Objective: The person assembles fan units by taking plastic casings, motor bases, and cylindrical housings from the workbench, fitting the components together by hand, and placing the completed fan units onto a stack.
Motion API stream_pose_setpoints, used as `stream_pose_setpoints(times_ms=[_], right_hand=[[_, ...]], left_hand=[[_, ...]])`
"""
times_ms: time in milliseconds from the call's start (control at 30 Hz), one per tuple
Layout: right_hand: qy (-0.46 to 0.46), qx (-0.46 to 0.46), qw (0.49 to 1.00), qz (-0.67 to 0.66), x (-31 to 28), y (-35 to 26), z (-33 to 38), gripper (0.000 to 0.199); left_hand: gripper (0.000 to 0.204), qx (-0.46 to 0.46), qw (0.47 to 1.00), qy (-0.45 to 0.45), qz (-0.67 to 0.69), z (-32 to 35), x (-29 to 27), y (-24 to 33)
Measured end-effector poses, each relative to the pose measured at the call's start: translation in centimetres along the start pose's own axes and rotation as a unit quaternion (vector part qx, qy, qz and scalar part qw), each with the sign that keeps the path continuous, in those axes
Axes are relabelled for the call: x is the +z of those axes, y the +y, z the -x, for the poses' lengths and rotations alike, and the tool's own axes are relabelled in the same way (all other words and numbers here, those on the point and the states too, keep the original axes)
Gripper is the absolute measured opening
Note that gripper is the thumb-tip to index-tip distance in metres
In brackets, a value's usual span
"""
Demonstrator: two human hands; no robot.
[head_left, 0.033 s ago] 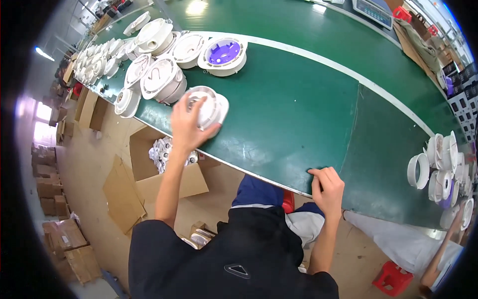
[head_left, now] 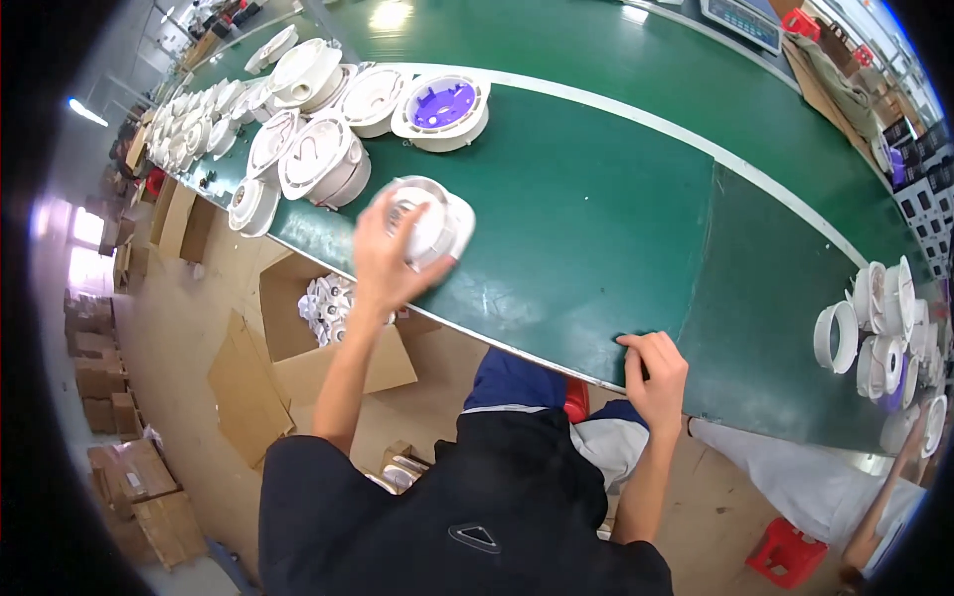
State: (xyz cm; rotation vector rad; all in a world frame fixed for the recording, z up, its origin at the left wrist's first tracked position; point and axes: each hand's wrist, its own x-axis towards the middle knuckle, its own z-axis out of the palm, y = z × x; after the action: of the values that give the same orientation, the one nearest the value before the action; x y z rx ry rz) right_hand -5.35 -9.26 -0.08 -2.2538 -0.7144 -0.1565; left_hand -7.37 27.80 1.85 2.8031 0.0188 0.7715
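My left hand (head_left: 383, 263) is closed round the side of a white round plastic housing (head_left: 431, 226), which is slightly smeared by motion. The thumb is on its near side and the fingers lie over its top. The housing is over the green table near its front edge, apart from the others. At the table edge, further right, my right hand (head_left: 658, 382) rests with its fingers curled in and nothing visible in them. Just beyond the left hand stand a white housing (head_left: 323, 164) with a looped wire on top and one with a purple inside (head_left: 443, 104).
Many white housings (head_left: 204, 124) crowd the table's far left. More white parts (head_left: 879, 338) stand at the right, beside a co-worker's arm (head_left: 889, 502). Below the front edge is an open carton (head_left: 298, 348) of white pieces. A red stool (head_left: 785, 551) stands lower right.
My left hand has moved a little to the right with the white housing, away from the group at the left. My right hand has hardly moved.
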Motion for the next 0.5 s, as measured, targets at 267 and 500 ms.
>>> stream_pose_setpoints(times_ms=[267,500], right_hand=[[0.072,0.096,0.976,-0.182,-0.2,0.9,0.6,0.016],[0.061,0.106,0.976,-0.178,-0.2,0.8,0.6,0.016]], left_hand=[[0.076,-0.117,0.242,-0.117,0.956,1.7,5.9,8.8],[0.081,-0.246,0.745,-0.026,0.619,-0.6,3.3,9.6]])
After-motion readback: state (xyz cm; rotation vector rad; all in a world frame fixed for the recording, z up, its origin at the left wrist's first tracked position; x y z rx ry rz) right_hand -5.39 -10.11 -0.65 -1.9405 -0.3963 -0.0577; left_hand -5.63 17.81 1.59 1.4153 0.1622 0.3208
